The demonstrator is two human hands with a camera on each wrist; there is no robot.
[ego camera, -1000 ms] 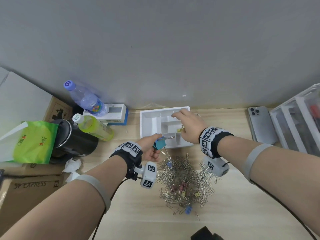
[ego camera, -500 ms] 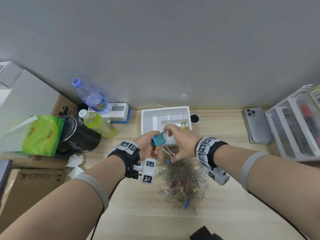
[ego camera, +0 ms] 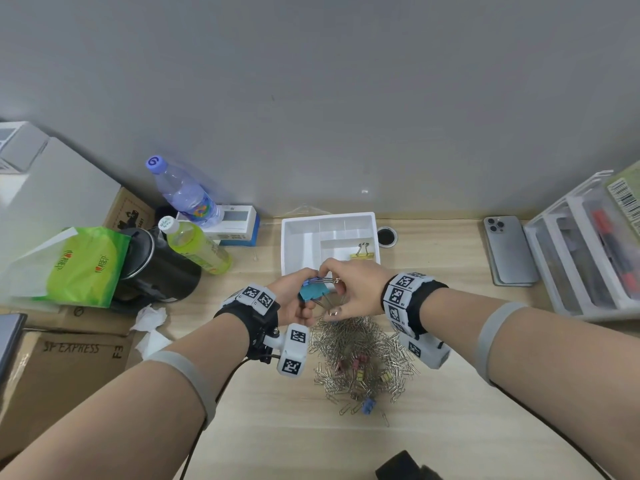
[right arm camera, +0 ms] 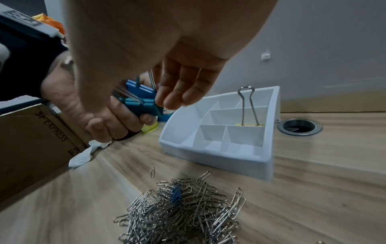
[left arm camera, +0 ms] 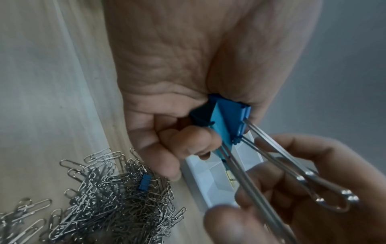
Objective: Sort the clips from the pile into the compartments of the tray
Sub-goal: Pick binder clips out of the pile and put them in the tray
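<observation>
My left hand grips the bodies of what look like two large blue binder clips clamped together, just in front of the white compartment tray. My right hand pinches their wire handles from the right. One yellow binder clip stands in the tray's right-hand compartment, handles up. The pile of silver paper clips lies on the desk below both hands, with small coloured binder clips mixed in, one of them blue.
Two bottles, a black mug, a green packet and cardboard boxes crowd the left. Crumpled tissue lies near my left wrist. A phone and clear organiser sit right. A cable hole is beside the tray.
My right hand left the yellow clip in the tray and came back to the blue clips in my left hand, taking hold of their wire handles.
</observation>
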